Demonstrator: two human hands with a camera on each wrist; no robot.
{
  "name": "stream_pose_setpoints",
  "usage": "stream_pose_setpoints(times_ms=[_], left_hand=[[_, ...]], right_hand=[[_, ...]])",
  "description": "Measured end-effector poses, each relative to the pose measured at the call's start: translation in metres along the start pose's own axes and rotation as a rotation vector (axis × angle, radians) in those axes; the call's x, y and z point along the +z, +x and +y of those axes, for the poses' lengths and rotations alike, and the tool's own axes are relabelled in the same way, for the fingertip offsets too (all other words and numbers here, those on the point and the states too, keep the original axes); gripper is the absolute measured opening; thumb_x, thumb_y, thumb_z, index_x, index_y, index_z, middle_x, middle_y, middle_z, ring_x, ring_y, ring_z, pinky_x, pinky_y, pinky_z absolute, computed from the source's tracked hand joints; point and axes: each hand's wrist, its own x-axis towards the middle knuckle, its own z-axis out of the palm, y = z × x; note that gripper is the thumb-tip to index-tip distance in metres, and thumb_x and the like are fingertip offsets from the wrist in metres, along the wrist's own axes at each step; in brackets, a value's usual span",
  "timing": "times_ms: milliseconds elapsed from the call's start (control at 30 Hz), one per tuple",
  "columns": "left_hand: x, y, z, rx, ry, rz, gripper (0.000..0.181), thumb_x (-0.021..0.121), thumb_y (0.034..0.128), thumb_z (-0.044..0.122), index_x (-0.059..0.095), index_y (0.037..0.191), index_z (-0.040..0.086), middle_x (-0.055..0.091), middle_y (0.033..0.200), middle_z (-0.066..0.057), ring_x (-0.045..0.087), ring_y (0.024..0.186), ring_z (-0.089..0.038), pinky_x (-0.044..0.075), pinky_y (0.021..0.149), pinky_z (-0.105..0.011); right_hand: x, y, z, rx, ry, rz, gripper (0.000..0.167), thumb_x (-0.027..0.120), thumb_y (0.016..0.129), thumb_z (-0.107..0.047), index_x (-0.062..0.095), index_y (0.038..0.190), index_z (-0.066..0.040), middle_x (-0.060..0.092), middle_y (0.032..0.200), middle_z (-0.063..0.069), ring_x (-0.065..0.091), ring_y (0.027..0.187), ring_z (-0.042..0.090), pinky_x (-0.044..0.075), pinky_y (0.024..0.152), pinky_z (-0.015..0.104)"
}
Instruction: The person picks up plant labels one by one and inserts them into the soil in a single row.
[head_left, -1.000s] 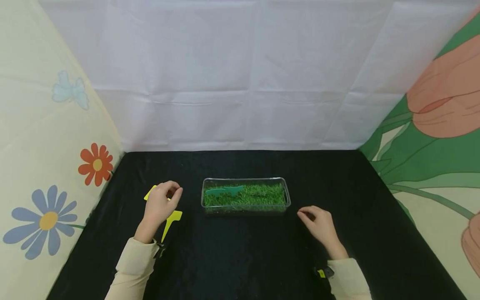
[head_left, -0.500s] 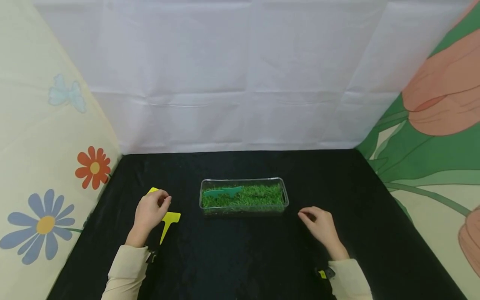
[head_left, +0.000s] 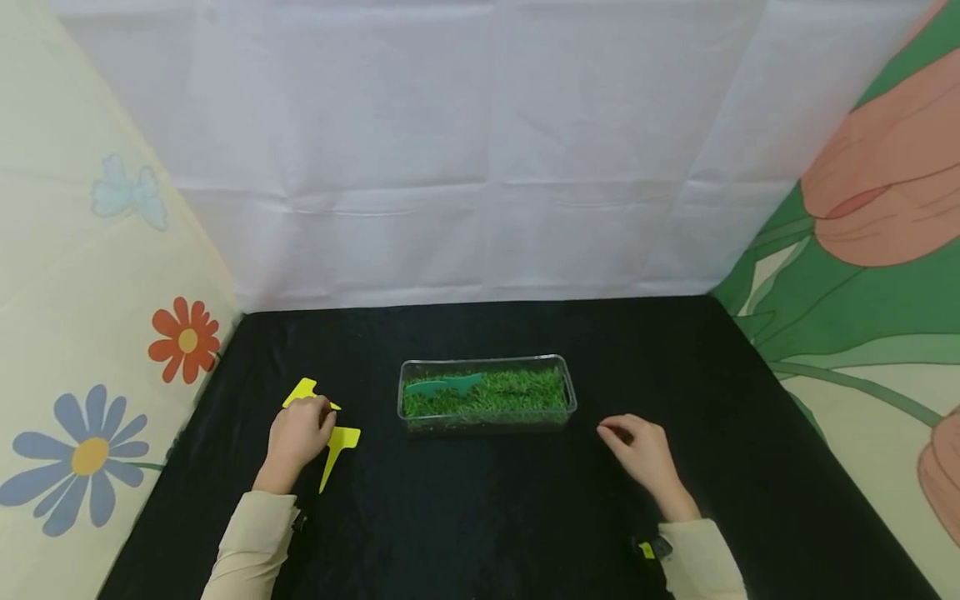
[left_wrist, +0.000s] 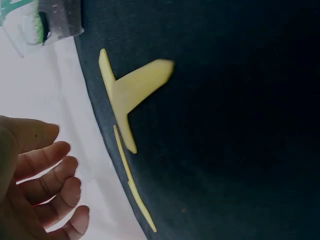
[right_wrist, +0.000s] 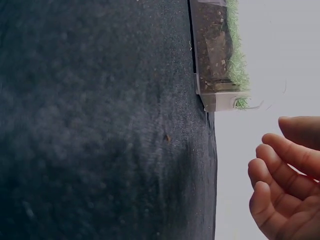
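Two yellow T-shaped plant labels lie on the black cloth at the left. My left hand (head_left: 294, 437) is over the farther label (head_left: 302, 390) and hides part of it; the nearer label (head_left: 342, 438) lies just right of the hand. In the left wrist view, the fingers (left_wrist: 55, 182) are loosely bent with nothing between them, apart from both labels. My right hand (head_left: 637, 450) is right of a clear plastic box (head_left: 487, 421) of green grass (head_left: 525, 390), its fingers (right_wrist: 280, 150) loosely curled around nothing. A teal-green flat piece (head_left: 444, 385) stands in the grass.
Black cloth (head_left: 480, 517) covers the table. A white sheet (head_left: 480, 167) hangs behind it, with a flower-printed cloth (head_left: 90, 333) on the left and a tulip-printed one (head_left: 862, 325) on the right. Dark soil (right_wrist: 212, 45) shows through the box wall.
My left hand has moved left and lower, onto the farther yellow label, uncovering the nearer one. The right hand stays almost still. The head view has shifted slightly.
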Motion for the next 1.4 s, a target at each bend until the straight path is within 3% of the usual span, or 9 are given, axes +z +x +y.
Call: stream_pose_setpoints(times_ms=[100,333,733,967,1100,1400], left_hand=[[0.005,0.000,-0.003,-0.014,0.018,-0.054,0.008,0.061,0.0810,0.007,0.061,0.079,0.000,0.053,0.066,-0.006,0.045,0.055,-0.018,0.040,0.050,-0.031],[0.010,0.001,-0.005,-0.022,0.065,-0.110,0.007,0.062,0.0804,0.007,0.060,0.076,0.001,0.051,0.066,-0.007,0.045,0.059,-0.020,0.042,0.053,-0.034],[0.008,-0.001,-0.013,-0.087,-0.054,-0.299,0.029,0.072,0.0737,0.012,0.064,0.098,-0.002,0.060,0.088,-0.012,0.050,0.072,-0.023,0.046,0.064,-0.040],[0.011,-0.001,-0.015,-0.098,-0.079,-0.317,0.028,0.076,0.0698,0.012,0.063,0.091,-0.001,0.056,0.085,-0.012,0.049,0.070,-0.023,0.045,0.061,-0.039],[0.013,0.000,-0.016,-0.095,-0.075,-0.292,0.027,0.078,0.0677,0.013,0.062,0.085,0.000,0.055,0.081,-0.011,0.047,0.066,-0.022,0.043,0.057,-0.035],[0.007,0.002,-0.011,-0.139,-0.065,-0.359,0.030,0.077,0.0695,0.014,0.061,0.089,-0.003,0.052,0.078,-0.009,0.047,0.068,-0.022,0.042,0.059,-0.037]], right_hand=[[0.000,0.000,0.000,0.004,0.000,-0.004,0.006,0.070,0.075,-0.001,0.069,0.079,-0.005,0.062,0.072,-0.001,0.054,0.059,0.008,0.045,0.052,0.026],[0.000,0.000,-0.001,0.012,-0.006,-0.001,0.007,0.071,0.075,0.000,0.068,0.079,-0.005,0.063,0.072,0.000,0.055,0.059,0.010,0.045,0.052,0.026],[-0.002,-0.001,-0.001,0.029,-0.002,-0.005,0.006,0.070,0.076,-0.001,0.069,0.079,-0.006,0.063,0.073,0.000,0.055,0.060,0.010,0.046,0.053,0.026],[-0.002,-0.001,-0.001,0.024,0.000,-0.004,0.006,0.070,0.076,-0.001,0.069,0.079,-0.006,0.063,0.073,0.000,0.055,0.059,0.010,0.046,0.053,0.025],[-0.002,-0.001,-0.001,0.021,0.002,-0.002,0.007,0.070,0.076,0.000,0.069,0.079,-0.006,0.063,0.073,0.000,0.056,0.060,0.010,0.046,0.053,0.026],[-0.001,-0.001,-0.001,0.011,0.003,0.003,0.008,0.070,0.075,0.000,0.068,0.078,-0.006,0.063,0.073,0.000,0.055,0.059,0.009,0.046,0.053,0.026]])
